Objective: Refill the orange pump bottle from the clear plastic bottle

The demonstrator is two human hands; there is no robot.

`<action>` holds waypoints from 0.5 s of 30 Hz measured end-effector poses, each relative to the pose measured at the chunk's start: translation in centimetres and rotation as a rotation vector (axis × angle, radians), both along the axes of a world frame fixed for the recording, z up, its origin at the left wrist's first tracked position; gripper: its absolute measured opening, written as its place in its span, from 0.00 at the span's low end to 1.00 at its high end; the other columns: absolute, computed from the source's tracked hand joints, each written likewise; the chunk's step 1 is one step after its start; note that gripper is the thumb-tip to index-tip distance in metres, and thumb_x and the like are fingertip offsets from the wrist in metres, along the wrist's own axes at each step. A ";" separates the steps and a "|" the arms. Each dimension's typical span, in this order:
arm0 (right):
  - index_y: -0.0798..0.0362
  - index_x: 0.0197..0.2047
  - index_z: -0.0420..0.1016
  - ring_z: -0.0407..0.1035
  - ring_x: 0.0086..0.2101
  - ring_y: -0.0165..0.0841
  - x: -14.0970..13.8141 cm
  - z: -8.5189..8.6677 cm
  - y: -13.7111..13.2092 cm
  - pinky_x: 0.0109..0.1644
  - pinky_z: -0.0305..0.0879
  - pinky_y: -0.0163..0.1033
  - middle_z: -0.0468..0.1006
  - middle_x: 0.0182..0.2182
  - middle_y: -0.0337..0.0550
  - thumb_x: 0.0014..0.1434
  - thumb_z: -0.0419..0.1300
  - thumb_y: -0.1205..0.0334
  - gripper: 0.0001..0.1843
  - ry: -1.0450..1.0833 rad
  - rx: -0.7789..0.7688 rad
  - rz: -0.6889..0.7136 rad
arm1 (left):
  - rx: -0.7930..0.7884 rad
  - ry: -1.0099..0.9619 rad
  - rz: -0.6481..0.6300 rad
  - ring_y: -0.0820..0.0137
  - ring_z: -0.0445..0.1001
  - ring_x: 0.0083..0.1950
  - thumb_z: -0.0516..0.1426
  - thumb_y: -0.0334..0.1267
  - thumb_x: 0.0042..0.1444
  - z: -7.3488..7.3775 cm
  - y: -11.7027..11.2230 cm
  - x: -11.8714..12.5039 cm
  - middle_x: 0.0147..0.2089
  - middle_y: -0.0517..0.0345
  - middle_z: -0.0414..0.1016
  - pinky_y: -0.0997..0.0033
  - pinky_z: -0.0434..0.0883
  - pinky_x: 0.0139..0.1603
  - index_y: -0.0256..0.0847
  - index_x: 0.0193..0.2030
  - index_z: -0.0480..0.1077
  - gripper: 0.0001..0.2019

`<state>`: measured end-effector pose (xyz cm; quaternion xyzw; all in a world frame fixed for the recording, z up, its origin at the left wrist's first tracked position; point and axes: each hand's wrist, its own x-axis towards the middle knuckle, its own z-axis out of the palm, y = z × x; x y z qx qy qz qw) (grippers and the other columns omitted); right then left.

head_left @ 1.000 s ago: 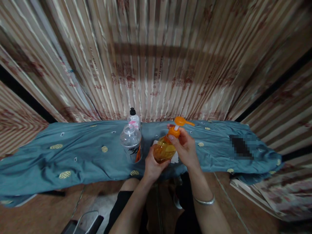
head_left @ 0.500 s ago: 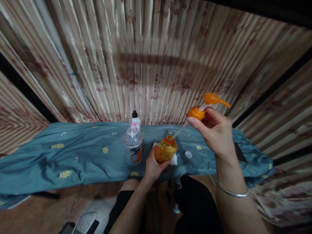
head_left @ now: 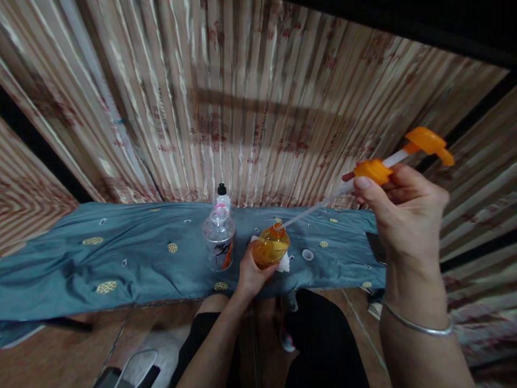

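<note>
My left hand (head_left: 253, 274) is wrapped round an amber, see-through bottle (head_left: 272, 248), which tilts to the right over the cloth-covered surface. My right hand (head_left: 407, 205), raised at the right, grips an orange pump head (head_left: 372, 171) by its collar. From the collar a long whitish dip tube (head_left: 319, 206) slants down to the left, its lower end at the bottle's open mouth. I cannot tell whether the tip is still inside. White tissue (head_left: 284, 263) shows partly behind the bottle, and a small clear round cap (head_left: 307, 254) lies to its right.
A clear plastic bottle with a black and orange label (head_left: 220, 250) stands left of my left hand. Behind it is a bottle with a black cap (head_left: 222, 189). A dark flat object (head_left: 375, 248) lies at the right end of the teal cloth (head_left: 145, 258). Curtains (head_left: 242, 108) hang close behind.
My right hand has moved up and to the right with the pump head, drawing more of the dip tube out of the amber bottle. My left hand has stayed nearly in place.
</note>
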<state>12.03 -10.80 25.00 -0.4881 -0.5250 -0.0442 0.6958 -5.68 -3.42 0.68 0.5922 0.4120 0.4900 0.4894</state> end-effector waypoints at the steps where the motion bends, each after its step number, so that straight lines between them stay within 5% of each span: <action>1: 0.51 0.35 0.82 0.72 0.25 0.29 0.1 0.0 0.0 0.28 0.70 0.36 0.84 0.30 0.40 0.46 0.80 0.43 0.23 0.009 0.004 0.020 | 0.002 0.001 0.003 0.53 0.83 0.59 0.75 0.34 0.38 0.0 0.0 0.0 0.55 0.48 0.85 0.48 0.75 0.66 0.42 0.57 0.71 0.37; 15: 0.52 0.35 0.84 0.71 0.24 0.28 1.9 -0.5 -1.3 0.26 0.68 0.34 0.84 0.29 0.40 0.48 0.81 0.47 0.20 0.058 0.064 0.042 | 0.042 0.007 0.013 0.54 0.84 0.58 0.75 0.33 0.38 -0.3 0.2 0.1 0.55 0.48 0.84 0.48 0.76 0.65 0.41 0.56 0.71 0.36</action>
